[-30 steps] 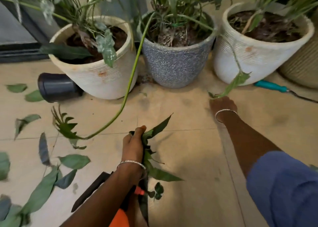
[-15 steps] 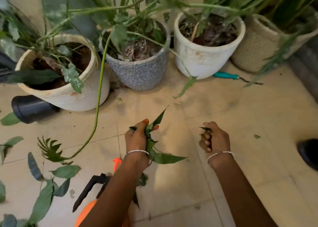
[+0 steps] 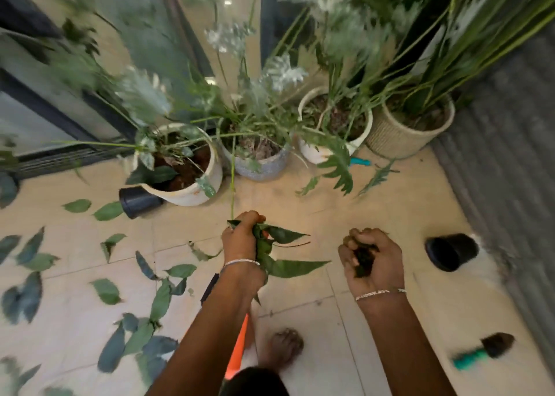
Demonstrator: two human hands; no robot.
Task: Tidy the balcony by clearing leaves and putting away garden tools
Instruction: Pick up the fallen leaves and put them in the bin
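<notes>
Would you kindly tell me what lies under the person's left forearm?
An orange handle and a black part of a tool show on the floor beneath the left forearm. The arm covers the rest, so the tool's kind cannot be told.

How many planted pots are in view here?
4, in a row: white pot at left, grey pot beside it, second white pot, woven pot at right. Foliage may hide others.

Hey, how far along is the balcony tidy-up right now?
Early. Done: nothing looks put away. In hand: left grip holds a leaf bunch, right grip holds dark scraps. Left: many leaves on the floor, trowel and teal tool lying out.
</notes>
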